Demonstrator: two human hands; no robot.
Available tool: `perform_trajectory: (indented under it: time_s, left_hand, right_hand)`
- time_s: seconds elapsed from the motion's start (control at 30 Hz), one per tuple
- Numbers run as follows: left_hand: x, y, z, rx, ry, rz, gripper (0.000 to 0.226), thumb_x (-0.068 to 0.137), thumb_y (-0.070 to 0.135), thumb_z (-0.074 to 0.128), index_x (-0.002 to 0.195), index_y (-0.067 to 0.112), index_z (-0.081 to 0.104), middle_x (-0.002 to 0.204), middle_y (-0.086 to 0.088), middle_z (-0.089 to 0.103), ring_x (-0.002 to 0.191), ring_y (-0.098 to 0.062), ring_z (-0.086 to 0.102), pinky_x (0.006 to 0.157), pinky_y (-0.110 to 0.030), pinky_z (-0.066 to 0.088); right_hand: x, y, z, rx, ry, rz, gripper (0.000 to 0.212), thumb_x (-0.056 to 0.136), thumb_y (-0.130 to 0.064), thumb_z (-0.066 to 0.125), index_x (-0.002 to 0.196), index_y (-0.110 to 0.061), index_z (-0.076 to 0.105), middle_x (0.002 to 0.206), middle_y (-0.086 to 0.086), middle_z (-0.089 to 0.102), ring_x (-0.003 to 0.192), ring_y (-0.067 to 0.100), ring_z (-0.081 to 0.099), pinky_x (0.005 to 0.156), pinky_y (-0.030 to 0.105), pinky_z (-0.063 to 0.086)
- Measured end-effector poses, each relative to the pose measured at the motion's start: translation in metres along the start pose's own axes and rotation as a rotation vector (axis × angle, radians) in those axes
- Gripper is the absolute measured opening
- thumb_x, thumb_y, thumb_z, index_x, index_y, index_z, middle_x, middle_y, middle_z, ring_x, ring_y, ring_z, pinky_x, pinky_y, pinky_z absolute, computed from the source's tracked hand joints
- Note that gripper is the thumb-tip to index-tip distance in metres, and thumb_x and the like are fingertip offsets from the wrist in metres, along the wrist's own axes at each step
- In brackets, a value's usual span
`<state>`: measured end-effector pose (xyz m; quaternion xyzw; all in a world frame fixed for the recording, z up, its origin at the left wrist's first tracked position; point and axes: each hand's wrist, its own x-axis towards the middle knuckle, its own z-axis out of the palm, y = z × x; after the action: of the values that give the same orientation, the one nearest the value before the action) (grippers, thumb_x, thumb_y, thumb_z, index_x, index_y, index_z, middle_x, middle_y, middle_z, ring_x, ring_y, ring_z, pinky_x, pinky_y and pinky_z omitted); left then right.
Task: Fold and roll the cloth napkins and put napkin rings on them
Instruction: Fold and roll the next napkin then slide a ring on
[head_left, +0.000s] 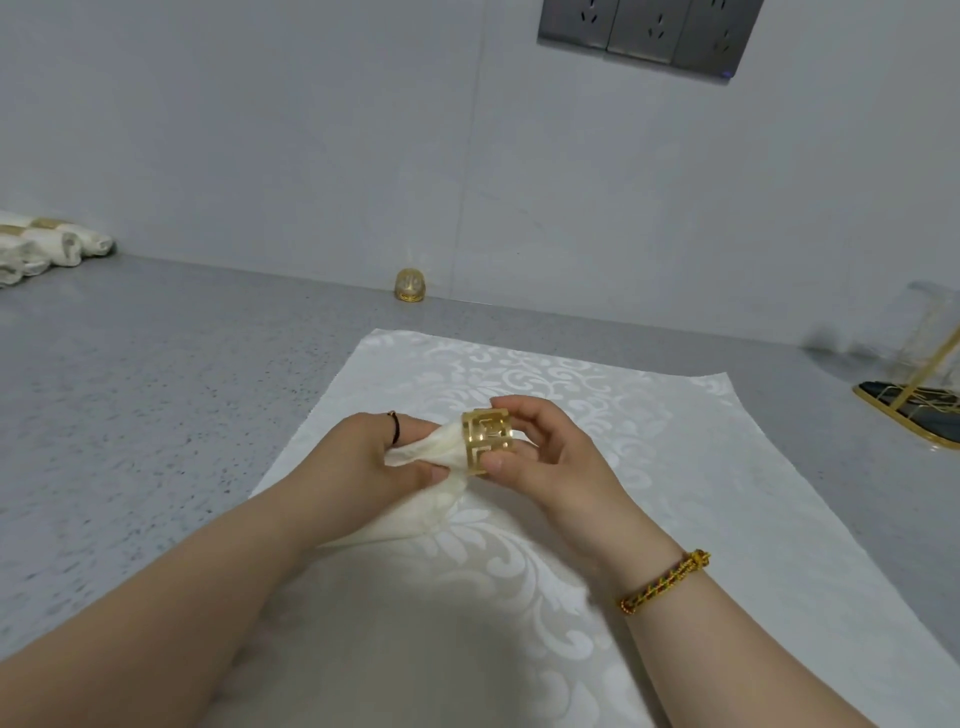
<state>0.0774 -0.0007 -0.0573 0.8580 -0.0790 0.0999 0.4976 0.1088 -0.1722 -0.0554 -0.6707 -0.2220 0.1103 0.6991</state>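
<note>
The rolled napkin (423, 451) is pinched by the left grip (376, 457), its end entering the ring (488, 440), which is pinched by the right grip (545, 454) just beside. The napkin is judged soft and limp, so it is best held close behind the stiff, slippery ring.

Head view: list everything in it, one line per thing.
Rolled napkin: one, white, held over the flat cloth.
Held ring: one, gold, on the napkin's end.
Flat cloth: one, white patterned, spread on the counter.
Spare ring: one, gold, on the counter by the wall.
Finished napkins: at least three, white, gold-ringed, far left, cropped.
Stand: one, gold-framed, far right, cropped.
Sockets: three, grey, on the wall.
Counter: one, speckled grey.
Left hand: grips the rolled napkin.
Right hand: pinches the held ring; gold bracelet on wrist.
</note>
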Motion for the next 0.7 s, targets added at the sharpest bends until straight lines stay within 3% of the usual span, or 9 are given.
perform_trajectory:
  time_s: [0.07,0.13,0.23,0.33,0.43,0.53,0.63,0.7]
  left_hand:
    - [0.000,0.001,0.000,0.015,0.036,0.025,0.042,0.078,0.005,0.067,0.077,0.045,0.055,0.064,0.037,0.061,0.070,0.023,0.053,0.063,0.005,0.036]
    - [0.000,0.001,0.001,0.042,0.067,0.037,0.045,0.077,0.008,0.069,0.083,0.048,0.048,0.072,0.021,0.064,0.069,0.017,0.054,0.064,0.002,0.036]
    - [0.000,0.000,0.003,0.040,0.117,0.034,0.038,0.077,0.008,0.068,0.079,0.041,0.048,0.067,0.013,0.061,0.067,0.013,0.052,0.062,-0.002,0.038]
    - [0.001,-0.004,0.007,-0.004,0.183,0.042,0.038,0.077,0.008,0.067,0.071,0.042,0.053,0.075,0.031,0.060,0.073,0.010,0.054,0.062,-0.002,0.038]
    - [0.000,-0.005,0.011,-0.023,0.191,0.032,0.031,0.078,0.011,0.068,0.065,0.037,0.058,0.071,0.031,0.060,0.069,0.006,0.055,0.062,-0.004,0.038]
    - [-0.001,-0.003,0.011,0.074,0.127,0.064,0.032,0.077,0.013,0.069,0.065,0.039,0.055,0.071,0.032,0.060,0.072,0.007,0.054,0.062,-0.006,0.039]
    - [-0.001,-0.003,0.011,0.088,0.151,0.058,0.033,0.077,0.014,0.070,0.072,0.040,0.049,0.067,0.017,0.062,0.071,0.010,0.054,0.062,-0.005,0.039]
    - [0.000,-0.002,0.013,0.105,0.147,0.034,0.038,0.077,0.012,0.069,0.081,0.039,0.042,0.075,0.018,0.063,0.069,0.003,0.058,0.063,-0.006,0.040]
  right_hand:
    - [0.003,0.005,-0.002,0.218,-0.009,0.061,0.057,0.050,-0.013,0.084,0.101,-0.015,0.057,0.100,0.005,0.065,0.083,0.014,0.065,0.081,0.027,0.054]
    - [0.006,0.010,-0.003,0.379,-0.032,0.124,0.081,0.029,-0.027,0.094,0.101,-0.011,0.058,0.092,0.006,0.069,0.081,0.017,0.067,0.077,0.029,0.057]
    - [0.008,0.013,-0.006,0.427,-0.047,0.153,0.090,0.024,-0.031,0.093,0.103,-0.008,0.057,0.091,0.007,0.070,0.082,0.018,0.068,0.074,0.030,0.058]
    - [0.006,0.010,-0.004,0.318,-0.026,0.099,0.079,0.032,-0.021,0.092,0.102,-0.012,0.057,0.096,0.006,0.067,0.083,0.015,0.067,0.079,0.028,0.056]
    - [0.002,0.002,0.001,0.028,0.031,0.003,0.045,0.064,-0.002,0.074,0.099,-0.021,0.054,0.100,-0.003,0.062,0.082,0.004,0.064,0.081,0.022,0.052]
    - [-0.002,0.000,0.006,-0.196,0.003,-0.043,0.043,0.076,0.008,0.066,0.097,-0.027,0.052,0.103,-0.008,0.061,0.086,-0.001,0.061,0.080,0.019,0.050]
    - [-0.001,0.002,0.006,-0.219,0.010,-0.025,0.042,0.077,0.004,0.066,0.097,-0.029,0.050,0.108,-0.001,0.059,0.090,0.006,0.060,0.084,0.024,0.048]
    - [0.000,0.003,0.007,-0.221,-0.018,0.009,0.042,0.077,0.003,0.067,0.097,-0.030,0.049,0.106,0.002,0.058,0.090,0.011,0.059,0.088,0.030,0.048]
